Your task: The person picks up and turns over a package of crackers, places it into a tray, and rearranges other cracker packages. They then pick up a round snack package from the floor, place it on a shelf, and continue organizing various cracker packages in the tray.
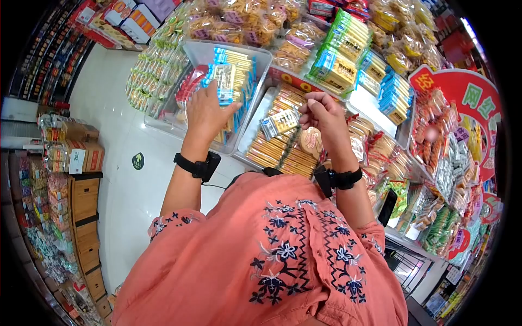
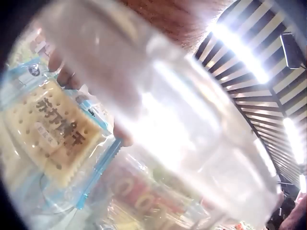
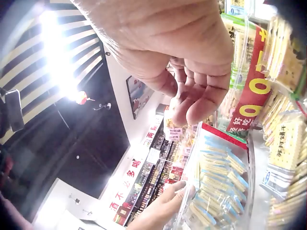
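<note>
Over a clear plastic bin (image 1: pixel 265 65) of blue-wrapped crackers, my left hand (image 1: pixel 202 115) is spread with thumb and fingers apart. A cracker pack (image 1: pixel 224 82) lies between them. In the left wrist view, fingertips (image 2: pixel 64 72) are at one edge of the pack (image 2: pixel 48 134) and the thumb is near another; clear plastic hides part of the hand. My right hand (image 1: pixel 327 117) hangs loosely curled and holds nothing, above a tray of stick-shaped packs with a single cracker pack (image 1: pixel 280 124) on top. The right wrist view shows its curled fingers (image 3: pixel 196 103) and my left hand (image 3: pixel 160 208) at the bin.
Green and blue cracker packs (image 1: pixel 340 54) stand beyond the tray, with bagged snacks (image 1: pixel 239 19) at the back. Red-wrapped snacks (image 1: pixel 435 125) lie to the right. White floor (image 1: pixel 122 114) and wooden drawers (image 1: pixel 86 198) are on the left.
</note>
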The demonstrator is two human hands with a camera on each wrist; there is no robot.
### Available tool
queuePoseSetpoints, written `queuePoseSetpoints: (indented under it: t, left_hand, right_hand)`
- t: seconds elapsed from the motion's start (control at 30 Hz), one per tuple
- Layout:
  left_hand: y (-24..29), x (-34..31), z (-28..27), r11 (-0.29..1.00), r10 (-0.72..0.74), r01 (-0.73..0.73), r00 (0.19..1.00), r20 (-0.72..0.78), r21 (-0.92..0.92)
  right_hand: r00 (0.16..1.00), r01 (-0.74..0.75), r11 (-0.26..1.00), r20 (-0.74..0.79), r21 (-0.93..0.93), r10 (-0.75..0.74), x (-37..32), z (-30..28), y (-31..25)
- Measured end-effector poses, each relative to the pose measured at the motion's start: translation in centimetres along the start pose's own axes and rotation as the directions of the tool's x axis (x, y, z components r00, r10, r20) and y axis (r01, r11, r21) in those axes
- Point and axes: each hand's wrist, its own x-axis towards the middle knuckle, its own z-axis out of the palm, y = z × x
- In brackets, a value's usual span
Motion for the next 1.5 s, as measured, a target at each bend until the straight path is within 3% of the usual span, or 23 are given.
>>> queuePoseSetpoints:
  t: [0.03,0.13,0.23,0.33,0.37,0.5,0.6,0.63,0.73,0.83,0.87,0.93,0.97,1.07,1.2,1.33,1.5]
  left_hand:
    - [-0.1,0.0,0.2,0.999,0.039,-0.038,0.998,-0.058,0.019]
    - [0.4,0.8,-1.5,0.999,-0.044,0.039,0.978,0.205,0.029]
    - [-1.7,1.3,-1.1,0.992,0.115,-0.105,0.977,0.181,-0.066]
    - [-3.6,3.4,-3.3,0.932,0.247,-0.108,0.887,0.390,-0.346]
    - [-3.4,3.5,-4.4,0.911,0.268,-0.121,0.901,0.341,-0.395]
    - [-3.7,5.8,-2.6,0.953,0.265,-0.210,0.929,0.260,-0.220]
    - [-0.9,5.9,-2.0,0.989,0.080,-0.119,0.926,0.368,0.083]
    - [-0.7,5.7,-1.4,0.983,0.062,-0.108,0.955,0.291,0.145]
    - [-0.8,5.9,-1.2,0.988,0.059,-0.095,0.960,0.275,0.122]
    - [-3.5,7.6,-0.3,0.996,0.044,-0.018,0.943,0.329,-0.083]
    - [-3.8,7.8,-0.7,0.958,0.029,0.085,0.921,0.387,-0.274]
    - [-2.6,7.3,-4.7,0.749,0.047,0.303,0.863,0.504,-0.589]
    - [-2.7,7.1,-5.8,0.571,0.194,0.319,0.843,0.502,-0.757]
    - [-1.2,7.1,-6.8,0.109,0.314,0.490,0.809,0.498,-0.865]
    - [2.6,7.1,-8.7,0.049,0.481,0.495,0.749,0.455,-0.867]
    - [3.8,8.4,-7.2,0.003,0.559,0.472,0.730,0.393,-0.881]
    - [5.4,9.0,-6.4,0.086,0.553,0.480,0.706,0.442,-0.873]
  right_hand:
    - [1.000,-0.002,1.000,0.000,-0.008,0.002,-0.1,0.1,0.1]
    - [1.000,-0.007,1.000,0.007,-0.014,0.007,-0.3,0.6,0.0]
    - [1.000,0.000,1.000,0.030,-0.020,0.001,-0.4,1.2,-0.1]
    - [0.998,-0.001,1.000,0.061,-0.027,0.003,-0.4,1.6,-0.5]
    - [0.998,-0.009,1.000,0.070,-0.029,0.011,-0.4,1.8,-0.6]
    - [0.995,0.017,0.999,0.096,-0.035,-0.013,0.4,3.1,-0.8]
    - [0.987,0.036,0.998,0.156,-0.046,-0.028,0.6,4.3,-1.7]
    - [0.985,0.048,0.997,0.171,-0.055,-0.038,0.6,4.7,-2.0]
    - [0.980,0.036,0.993,0.197,-0.109,-0.014,1.0,4.9,-2.5]
    - [0.981,0.040,0.992,0.195,-0.120,-0.016,1.2,5.0,-2.9]
    - [0.980,0.041,0.991,0.198,-0.124,-0.016,1.2,5.0,-3.2]
    - [0.980,0.045,0.990,0.200,-0.130,-0.018,1.2,4.9,-3.9]
    - [0.980,0.063,0.989,0.198,-0.130,-0.036,1.2,4.9,-4.3]
    - [0.979,0.119,0.986,0.181,-0.120,-0.096,1.5,5.1,-5.7]
    - [0.978,0.141,0.990,0.161,-0.030,-0.135,1.8,5.0,-7.6]
    - [0.982,0.145,0.986,0.109,0.083,-0.154,1.8,3.7,-7.9]
    - [0.988,0.132,0.974,0.057,0.185,-0.145,1.8,1.9,-6.3]
